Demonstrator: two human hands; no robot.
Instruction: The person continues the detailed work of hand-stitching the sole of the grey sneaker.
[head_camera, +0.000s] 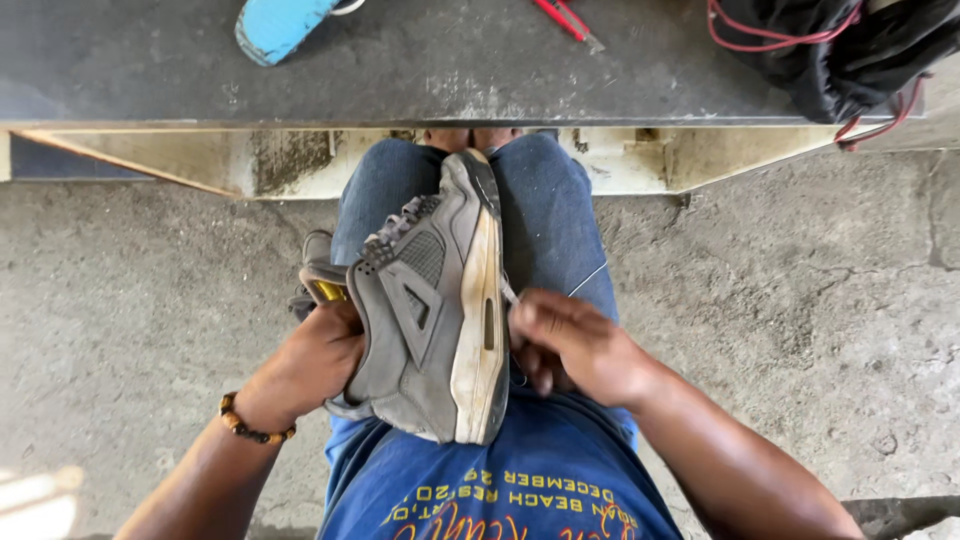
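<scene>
On lap, centre frame, grey sneaker (435, 310) lies on its side, toe at 12 o'clock, left hand (315, 365) clamped on its upper at 9, right hand (570, 345) pinched shut beside sole at 3 — risk: shoe rolls off knees if left grip slackens.

Ahead of your knees runs a dark grey desk (420, 70), its front edge scuffed and pale. On it you have a light blue shoe sole (278, 24) at the far left, a red-handled tool (563, 18) near the middle, and a black bag (850, 50) with red cord at the right. Rough concrete floor (800, 320) lies below.
</scene>
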